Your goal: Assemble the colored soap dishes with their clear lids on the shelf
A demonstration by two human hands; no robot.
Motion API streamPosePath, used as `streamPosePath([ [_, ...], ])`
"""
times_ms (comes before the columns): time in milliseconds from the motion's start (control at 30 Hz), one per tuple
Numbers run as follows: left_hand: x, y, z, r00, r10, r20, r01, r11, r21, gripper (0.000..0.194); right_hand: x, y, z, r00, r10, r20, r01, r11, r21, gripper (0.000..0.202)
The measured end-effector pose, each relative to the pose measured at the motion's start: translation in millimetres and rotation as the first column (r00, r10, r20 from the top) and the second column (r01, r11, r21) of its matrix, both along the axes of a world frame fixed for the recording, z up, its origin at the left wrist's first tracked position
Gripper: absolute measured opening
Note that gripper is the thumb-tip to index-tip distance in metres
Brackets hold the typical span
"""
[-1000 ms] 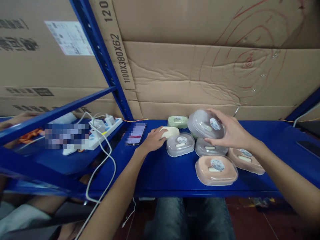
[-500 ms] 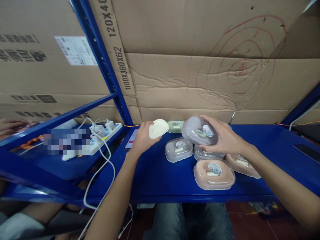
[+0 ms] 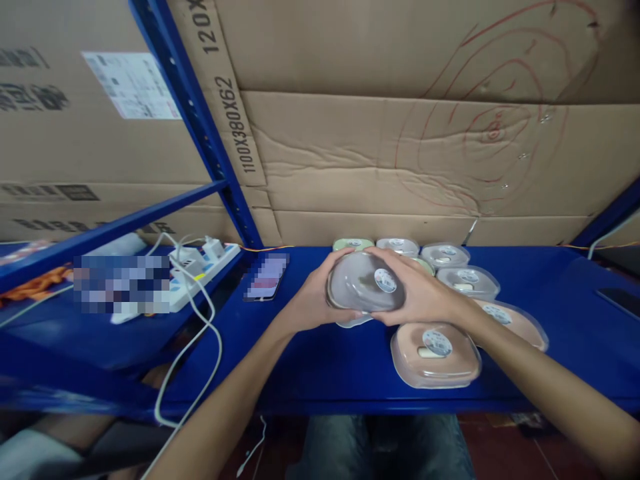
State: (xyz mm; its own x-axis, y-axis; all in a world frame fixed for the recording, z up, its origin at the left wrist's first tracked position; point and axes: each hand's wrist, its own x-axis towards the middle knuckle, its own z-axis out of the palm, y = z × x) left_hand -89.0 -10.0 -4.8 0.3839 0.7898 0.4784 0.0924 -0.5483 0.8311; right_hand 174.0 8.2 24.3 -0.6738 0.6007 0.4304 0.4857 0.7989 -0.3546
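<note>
Between my two hands is a grey lidded food container [image 3: 356, 283] under a clear plastic cover with a round label. My left hand [image 3: 314, 293] wraps its left side, and my right hand [image 3: 423, 288] grips the right side. It hangs tilted above the blue shelf [image 3: 310, 363]; the edge of another container [image 3: 355, 324] shows just beneath it. A peach container [image 3: 425, 367] stands in front of my right hand, with a second peach container [image 3: 523, 327] partly behind my forearm. The cream, oval piece seen earlier is out of sight.
Behind my hands stand a green container [image 3: 345, 245] and several grey ones, one of them a grey container [image 3: 470, 283] at the right. A phone [image 3: 267, 279] lies to the left. Beyond the blue post are a power strip [image 3: 200, 277] and loose white cables [image 3: 219, 353].
The grey container has moved left and is now in both hands. My left hand came right to it, and its cream piece no longer shows. The view has shifted slightly.
</note>
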Motion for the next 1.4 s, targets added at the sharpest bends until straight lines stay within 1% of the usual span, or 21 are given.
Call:
streamPosePath([
  [133, 3, 0, -4.3, 0.972, -0.084, 0.22, 0.13, 0.971, -0.201, 0.12, 3, -1, -1.7, 0.999, -0.014, -0.042, 0.014, 1.0, 0.003, 0.113],
  [200, 5, 0, -7.1, 0.944, -0.077, 0.321, 0.178, 0.937, -0.301, 0.13, 2, -1, -1.0, 0.999, -0.017, -0.03, 0.018, 0.999, 0.032, 0.114],
  [233, 6, 0, -8.7, 0.925, -0.063, 0.374, 0.2, 0.918, -0.342, 0.131, 1, -1, -0.1, 1.0, -0.017, -0.02, 0.018, 0.999, 0.042, 0.114],
  [300, 10, 2, -12.0, 0.881, -0.042, 0.472, 0.25, 0.887, -0.388, 0.118, -1, 0, 2.2, 1.0, -0.024, 0.006, 0.024, 0.998, 0.058, 0.113],
  [367, 13, 3, -15.2, 0.839, -0.041, 0.543, 0.299, 0.868, -0.396, 0.093, -5, 2, 4.4, 0.998, -0.038, 0.043, 0.034, 0.996, 0.084, 0.112],
  [400, 15, 4, -16.7, 0.825, -0.04, 0.564, 0.318, 0.857, -0.404, 0.081, -7, 3, 5.1, 0.996, -0.044, 0.071, 0.037, 0.994, 0.101, 0.111],
  [467, 17, 5, -19.1, 0.815, -0.023, 0.579, 0.342, 0.826, -0.448, 0.066, -11, 4, 5.3, 0.99, -0.051, 0.131, 0.033, 0.991, 0.132, 0.11],
  [567, 17, 5, -20.5, 0.832, 0.049, 0.553, 0.313, 0.781, -0.541, 0.062, -15, 3, 4.6, 0.983, -0.054, 0.177, 0.028, 0.989, 0.147, 0.11],
  [633, 17, 4, -19.8, 0.847, 0.085, 0.525, 0.275, 0.775, -0.569, 0.065, -17, 2, 5.3, 0.986, -0.041, 0.163, 0.021, 0.992, 0.125, 0.111],
  [700, 16, 4, -18.1, 0.853, 0.098, 0.512, 0.247, 0.789, -0.562, 0.065, -17, 2, 7.2, 0.995, -0.012, 0.102, 0.006, 0.998, 0.06, 0.11],
  [733, 16, 3, -17.1, 0.851, 0.096, 0.517, 0.242, 0.801, -0.548, 0.065, -16, 2, 8.3, 0.999, -0.007, 0.038, 0.007, 1.0, 0.008, 0.106],
  [800, 15, 3, -15.0, 0.836, 0.09, 0.542, 0.241, 0.826, -0.509, 0.065, -16, 5, 10.2, 0.988, -0.046, -0.145, 0.024, 0.988, -0.154, 0.088],
  [867, 15, 3, -13.2, 0.814, 0.086, 0.575, 0.244, 0.847, -0.472, 0.067, -15, 8, 11.4, 0.941, -0.134, -0.31, 0.01, 0.928, -0.371, 0.067],
  [933, 15, 3, -11.7, 0.802, 0.078, 0.592, 0.249, 0.857, -0.451, 0.069, -16, 10, 12.7, 0.901, -0.201, -0.386, -0.048, 0.836, -0.546, 0.058],
  [1000, 13, 4, -10.9, 0.806, 0.072, 0.587, 0.242, 0.866, -0.439, 0.067, -19, 10, 14.6, 0.881, -0.233, -0.412, -0.091, 0.77, -0.631, 0.058],
  [1033, 12, 6, -10.8, 0.809, 0.076, 0.582, 0.227, 0.874, -0.429, 0.065, -21, 9, 15.6, 0.873, -0.246, -0.422, -0.097, 0.759, -0.644, 0.057],
  [1100, 9, 10, -11.4, 0.814, 0.098, 0.573, 0.182, 0.893, -0.411, 0.057, -27, 9, 16.5, 0.867, -0.254, -0.429, -0.086, 0.771, -0.631, 0.056],
  [1233, 0, 24, -12.6, 0.786, 0.188, 0.588, 0.1, 0.901, -0.421, 0.047, -34, 15, 11.0, 0.88, -0.235, -0.413, -0.022, 0.848, -0.529, 0.058],
  [1300, -7, 32, -12.8, 0.728, 0.259, 0.635, 0.053, 0.902, -0.429, 0.043, -31, 20, 6.9, 0.889, -0.25, -0.383, 0.063, 0.896, -0.439, 0.064],
  [1367, -15, 42, -14.6, 0.64, 0.362, 0.678, -0.026, 0.892, -0.452, 0.038, -24, 21, 4.6, 0.923, -0.236, -0.304, 0.153, 0.95, -0.272, 0.061],
  [1400, -20, 47, -16.8, 0.602, 0.425, 0.676, -0.079, 0.874, -0.479, 0.037, -21, 20, 4.1, 0.951, -0.206, -0.23, 0.168, 0.97, -0.175, 0.056],
])
